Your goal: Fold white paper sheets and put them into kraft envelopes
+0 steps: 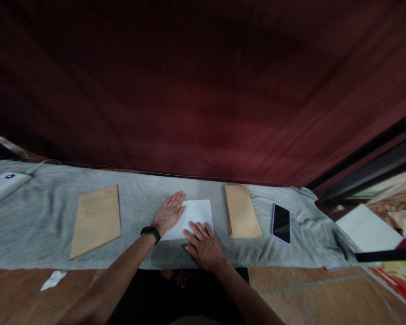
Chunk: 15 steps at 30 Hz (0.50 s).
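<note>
A white sheet of paper [199, 211], with what looks like a fold line near its middle, lies on the grey cloth [135, 194] in front of me. My left hand [171, 212] rests flat on the sheet's left side, fingers stretched out; a black band circles that wrist. On the lower right part of the paper, my right hand [205, 246] presses down with its fingers spread. To the right is a stack of narrow brown envelopes [242, 212]. Wider brown envelopes [98, 221] lie to the left, apart from both hands.
A phone [281, 224] in a pale purple case lies right of the narrow envelopes. At the far left sits a white device [6, 187] with a cable. A dark red curtain or panel [203, 113] rises behind the cloth. A white scrap [53, 280] is on the tiled floor.
</note>
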Available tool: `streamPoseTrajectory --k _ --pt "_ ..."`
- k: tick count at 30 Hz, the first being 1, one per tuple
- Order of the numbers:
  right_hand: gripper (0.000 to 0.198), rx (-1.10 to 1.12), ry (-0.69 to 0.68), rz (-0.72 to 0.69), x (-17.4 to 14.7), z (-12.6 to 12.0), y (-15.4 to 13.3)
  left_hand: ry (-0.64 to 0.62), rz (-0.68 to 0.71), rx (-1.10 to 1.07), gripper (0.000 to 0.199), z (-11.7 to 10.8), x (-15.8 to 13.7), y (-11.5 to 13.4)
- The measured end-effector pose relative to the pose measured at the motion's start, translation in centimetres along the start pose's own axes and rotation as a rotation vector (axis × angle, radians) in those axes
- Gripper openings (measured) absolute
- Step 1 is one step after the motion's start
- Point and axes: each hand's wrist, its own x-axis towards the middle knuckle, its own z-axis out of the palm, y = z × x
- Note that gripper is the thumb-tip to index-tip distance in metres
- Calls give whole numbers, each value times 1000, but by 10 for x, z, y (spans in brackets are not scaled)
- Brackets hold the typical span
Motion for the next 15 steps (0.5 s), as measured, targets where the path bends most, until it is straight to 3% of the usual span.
streamPoseTrajectory --k 3,5,9,15 --pt "50 -7 17 1 -1 2 1 54 53 3 62 -1 -22 13" --pt "48 -12 26 -2 -2 4 1 37 137 2 60 -2 -47 25" --pt "47 -17 29 -6 -2 8 1 31 178 9 60 -9 -93 48" --pt "57 -74 121 140 -9 14 -1 44 137 19 72 -25 -118 49"
